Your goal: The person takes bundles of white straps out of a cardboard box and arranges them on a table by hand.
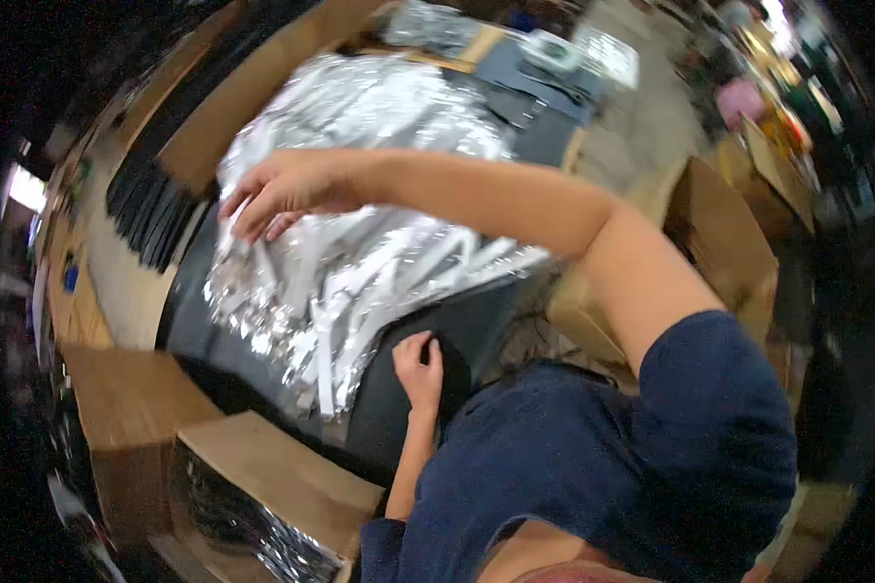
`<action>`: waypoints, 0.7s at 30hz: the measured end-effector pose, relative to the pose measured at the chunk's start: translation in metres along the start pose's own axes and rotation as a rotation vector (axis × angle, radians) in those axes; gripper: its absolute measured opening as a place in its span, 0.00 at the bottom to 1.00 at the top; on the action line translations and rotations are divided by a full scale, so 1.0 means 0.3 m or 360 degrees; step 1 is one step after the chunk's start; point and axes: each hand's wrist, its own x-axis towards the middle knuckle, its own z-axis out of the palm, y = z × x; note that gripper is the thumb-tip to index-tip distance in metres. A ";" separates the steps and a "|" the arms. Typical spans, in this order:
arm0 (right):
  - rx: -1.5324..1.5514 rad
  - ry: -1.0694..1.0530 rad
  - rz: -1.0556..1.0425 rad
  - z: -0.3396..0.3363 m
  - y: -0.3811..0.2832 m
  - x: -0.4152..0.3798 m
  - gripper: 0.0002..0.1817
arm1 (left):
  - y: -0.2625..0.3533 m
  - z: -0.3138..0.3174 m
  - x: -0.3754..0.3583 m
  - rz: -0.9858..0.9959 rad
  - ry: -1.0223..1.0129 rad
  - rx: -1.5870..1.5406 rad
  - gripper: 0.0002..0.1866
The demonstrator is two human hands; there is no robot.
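Observation:
A wide heap of shiny silver foil strips (389,107) is spread over a dark tabletop (457,335). My right hand (287,194) reaches across from the right and hovers over the left part of the heap. Its fingers are bent downward and somewhat apart, a little blurred, with no strip clearly between them. Near the close edge of the foil, my left hand (421,369) is low over the dark surface, its thumb and fingers apart in a loose curl and nothing visible in it. Several strips hang toward the table's near side.
Open cardboard boxes stand at the lower left (282,466) and right (719,214); the lower-left one holds dark and silver strips. Folded black material (151,214) lies at the left. A pale device (551,53) and a clear plastic container (608,56) are at the far end.

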 end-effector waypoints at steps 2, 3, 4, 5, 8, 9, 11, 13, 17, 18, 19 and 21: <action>-0.0599 -0.0295 -0.0042 -0.098 -0.091 -0.172 0.22 | 0.081 0.000 0.017 -0.0226 -0.0031 -0.0153 0.07; -0.0814 -0.0360 -0.0157 -0.144 -0.128 -0.268 0.22 | 0.124 0.005 0.039 -0.0299 -0.0030 -0.0262 0.08; -0.0990 -0.0266 -0.0165 -0.172 -0.175 -0.385 0.22 | 0.160 0.010 0.062 -0.0185 -0.0058 -0.0265 0.10; -0.1173 -0.0182 -0.0163 -0.194 -0.223 -0.504 0.22 | 0.193 0.023 0.084 -0.0141 -0.0088 -0.0264 0.10; -0.1762 0.0128 -0.0099 -0.272 -0.295 -0.809 0.23 | 0.300 0.069 0.147 -0.0106 -0.0261 -0.0421 0.12; -0.1874 0.0253 -0.0113 -0.294 -0.302 -0.904 0.27 | 0.331 0.095 0.166 -0.0104 -0.0303 -0.0503 0.12; -0.1931 0.0119 0.0451 -0.288 -0.427 -1.089 0.15 | 0.414 0.148 0.199 -0.0131 -0.0415 -0.0566 0.12; -0.1861 -0.0142 0.0254 -0.310 -0.442 -1.279 0.21 | 0.502 0.202 0.228 0.0007 -0.0541 -0.0740 0.12; -0.1666 0.0560 0.1156 -0.439 -0.162 -1.510 0.12 | 0.702 0.277 0.259 0.0307 -0.0666 -0.0864 0.11; -0.1507 0.0559 0.1441 -0.477 -0.100 -1.559 0.12 | 0.750 0.290 0.262 0.0342 -0.0691 -0.0919 0.11; -0.1609 0.0516 0.1652 -0.515 -0.018 -1.602 0.15 | 0.784 0.313 0.261 0.0347 -0.0706 -0.0923 0.11; -0.1592 0.0642 0.2164 -0.535 0.106 -1.667 0.21 | 0.843 0.353 0.252 0.0648 -0.0650 -0.0948 0.12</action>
